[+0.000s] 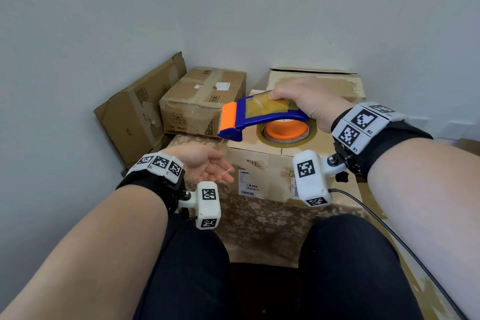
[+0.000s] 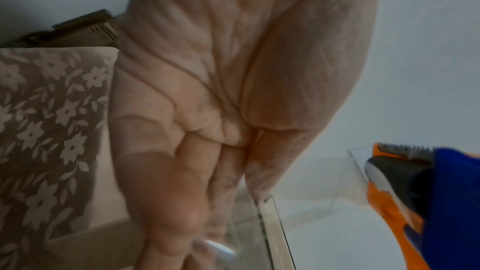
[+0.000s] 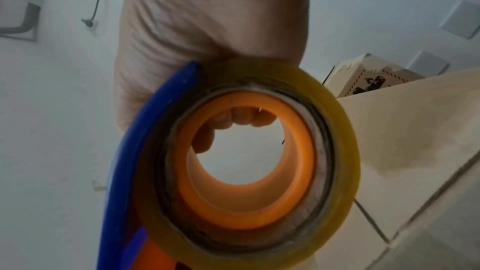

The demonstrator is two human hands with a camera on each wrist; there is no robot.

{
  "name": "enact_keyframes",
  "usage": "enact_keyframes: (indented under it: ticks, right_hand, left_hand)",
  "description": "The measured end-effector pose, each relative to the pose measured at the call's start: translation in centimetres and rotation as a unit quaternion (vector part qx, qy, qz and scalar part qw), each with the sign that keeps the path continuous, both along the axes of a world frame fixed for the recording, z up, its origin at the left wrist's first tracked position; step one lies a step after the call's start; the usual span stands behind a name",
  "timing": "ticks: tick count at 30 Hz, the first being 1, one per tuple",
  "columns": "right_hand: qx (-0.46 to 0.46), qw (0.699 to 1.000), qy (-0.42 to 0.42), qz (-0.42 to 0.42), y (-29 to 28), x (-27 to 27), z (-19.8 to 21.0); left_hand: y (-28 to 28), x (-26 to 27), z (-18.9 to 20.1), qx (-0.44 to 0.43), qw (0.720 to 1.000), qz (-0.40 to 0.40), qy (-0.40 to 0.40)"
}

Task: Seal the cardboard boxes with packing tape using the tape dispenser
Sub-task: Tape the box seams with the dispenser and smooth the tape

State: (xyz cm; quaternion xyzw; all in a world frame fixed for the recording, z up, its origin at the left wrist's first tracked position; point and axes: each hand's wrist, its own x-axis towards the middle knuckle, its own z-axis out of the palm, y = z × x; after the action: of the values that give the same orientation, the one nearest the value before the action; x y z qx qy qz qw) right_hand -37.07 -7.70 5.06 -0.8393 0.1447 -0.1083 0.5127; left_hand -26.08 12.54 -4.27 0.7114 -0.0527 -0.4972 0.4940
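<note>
Head view: the blue-and-orange plastic tape dispenser (image 1: 259, 118), loaded with a yellowish roll of clear packing tape (image 3: 249, 163), is held just above the pale cardboard box (image 1: 262, 174) that stands in front of the knees on a brown floral cloth (image 1: 262, 221). The right hand (image 1: 309, 101) is wrapped around the dispenser's roll end, with fingertips seen through the orange hub in the right wrist view. The left hand (image 1: 205, 163), to the left of that box, is held palm up, and a loose strip of clear tape (image 2: 270, 231) is seen at its fingers in the left wrist view; whether the strip is pinched cannot be told. The centre seam on top of this box appears not yet taped over, though this is partly hidden. Behind it, a brown box (image 1: 202, 101) is seen already taped, so the sealing is judged partly done.
</note>
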Motion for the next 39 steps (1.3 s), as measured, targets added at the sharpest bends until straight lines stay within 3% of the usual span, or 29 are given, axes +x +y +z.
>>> enact_keyframes:
  ticks: [5, 11, 20, 30, 39]
  right_hand:
    - [-0.003, 1.000, 0.003, 0.017, 0.3, -0.2, 0.1]
    - [0.009, 1.000, 0.010, 0.015, -0.2, -0.6, 0.2]
    - [0.023, 1.000, 0.000, -0.008, -0.7, -1.0, 0.3]
    - [0.010, 1.000, 0.009, -0.007, -1.1, -1.0, 0.0]
    - [0.020, 0.999, 0.038, -0.029, -2.9, -1.4, -0.9]
  left_hand:
    - [-0.5, -0.3, 0.1, 0.043, 0.998, -0.040, -0.028]
    - [-0.9, -0.2, -0.1, 0.063, 0.997, -0.028, -0.041]
    - [-0.5, 0.0, -0.7, -0.032, 0.999, -0.034, 0.011]
    - [-0.7, -0.4, 0.3, 0.051, 0.996, -0.056, -0.042]
    - [0.4, 0.8, 0.4, -0.094, 0.989, 0.104, -0.052]
